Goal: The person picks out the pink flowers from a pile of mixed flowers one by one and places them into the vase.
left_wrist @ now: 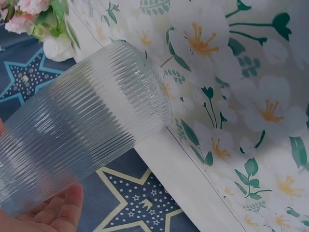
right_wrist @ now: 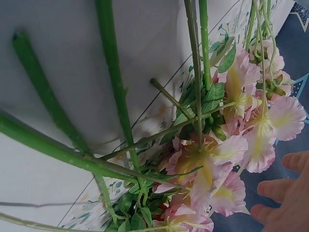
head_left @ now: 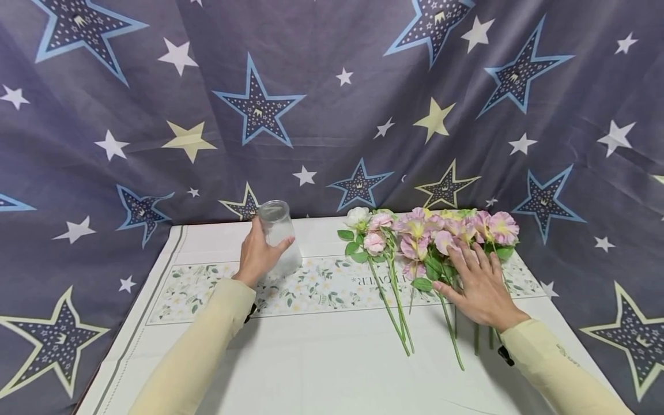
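Observation:
A clear ribbed glass vase (head_left: pixel 281 245) is gripped near its mouth by my left hand (head_left: pixel 257 253), thumb on the near side. In the left wrist view the vase (left_wrist: pixel 99 113) looks bare inside, with curled fingertips (left_wrist: pixel 67 210) at its wall. Whether its base touches the cloth I cannot tell. My right hand (head_left: pixel 479 288) is spread over the pink and yellow flowers (head_left: pixel 415 227), fingertips at their blooms. The right wrist view shows these pink blooms (right_wrist: pixel 212 169) beside the fingers, with green stems (right_wrist: pixel 116 72) crossing. No stem is seen in its grasp.
Left of the larger bunch lie white and pale pink roses (head_left: pixel 374 242), stems toward me. Under everything is a white tablecloth (head_left: pixel 311 363) with a floral printed band (head_left: pixel 321 288). Behind the table hangs a grey-purple star curtain (head_left: pixel 321 69).

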{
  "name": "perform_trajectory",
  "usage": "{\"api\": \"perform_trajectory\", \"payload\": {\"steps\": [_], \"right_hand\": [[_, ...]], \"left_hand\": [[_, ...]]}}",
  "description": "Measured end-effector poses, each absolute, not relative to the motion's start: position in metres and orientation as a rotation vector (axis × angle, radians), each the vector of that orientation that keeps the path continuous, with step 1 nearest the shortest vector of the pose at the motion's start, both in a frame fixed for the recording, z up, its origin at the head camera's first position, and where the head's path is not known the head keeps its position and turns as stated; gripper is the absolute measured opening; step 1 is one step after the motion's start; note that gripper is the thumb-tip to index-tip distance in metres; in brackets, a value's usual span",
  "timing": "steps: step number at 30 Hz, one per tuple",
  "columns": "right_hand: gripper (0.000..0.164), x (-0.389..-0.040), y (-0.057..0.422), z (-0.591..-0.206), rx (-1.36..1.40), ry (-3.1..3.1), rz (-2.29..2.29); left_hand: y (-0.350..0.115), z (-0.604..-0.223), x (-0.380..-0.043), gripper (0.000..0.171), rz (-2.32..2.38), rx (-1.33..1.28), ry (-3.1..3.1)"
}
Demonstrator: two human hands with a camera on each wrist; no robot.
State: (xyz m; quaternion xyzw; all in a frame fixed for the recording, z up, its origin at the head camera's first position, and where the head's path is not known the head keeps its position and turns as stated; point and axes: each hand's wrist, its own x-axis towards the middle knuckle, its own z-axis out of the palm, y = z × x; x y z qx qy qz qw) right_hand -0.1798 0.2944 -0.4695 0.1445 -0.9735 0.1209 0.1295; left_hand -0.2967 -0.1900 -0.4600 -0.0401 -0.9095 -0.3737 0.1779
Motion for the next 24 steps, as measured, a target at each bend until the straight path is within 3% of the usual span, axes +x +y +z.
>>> {"api": "perform_trajectory", "payload": {"steps": [24], "right_hand": [[0.09, -0.182, 0.291, -0.472, 0.413, -2.844, 0.369]], "left_hand": [[-0.184, -0.461, -0.261, 0.094, -1.084, -0.192, -2.617]]}}
